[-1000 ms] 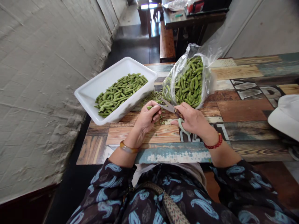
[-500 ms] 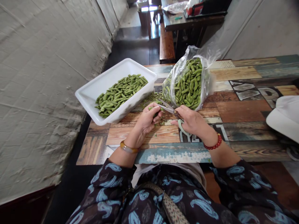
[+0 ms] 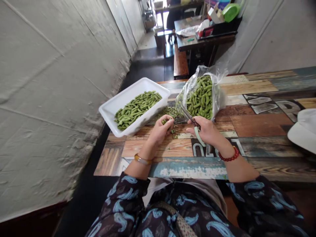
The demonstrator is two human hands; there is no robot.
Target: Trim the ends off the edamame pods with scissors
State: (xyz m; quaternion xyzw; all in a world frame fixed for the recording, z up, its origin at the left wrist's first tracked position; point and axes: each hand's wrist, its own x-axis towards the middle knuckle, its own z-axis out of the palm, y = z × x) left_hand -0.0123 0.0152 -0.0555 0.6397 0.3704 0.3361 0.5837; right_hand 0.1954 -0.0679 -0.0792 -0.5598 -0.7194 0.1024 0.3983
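Pale-green-handled scissors [image 3: 198, 135], gripped in right hand [image 3: 208, 130], have swung clear of left hand [image 3: 159, 131], which pinches green pods [image 3: 164, 121]. Likely no cut under way.

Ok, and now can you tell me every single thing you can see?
White tub: one, white, left on the table
Tub's pods: many, green, inside it
Plastic bag: one, clear, right of the tub
Bag's pods: many, green, inside it
Trimmings: a scattered heap, green, between tub and bag
Scissors: one pair, pale green handle, right hand
Patchwork table: one, many colours, in front
White cap-like thing: one, white, far right
Bench: one, brown, behind
Back table: one, dark, cluttered
Walls: two, pale, both sides
Bracelets: two, amber and red, wrists
Hands: two, bare; left hand pinches green pod
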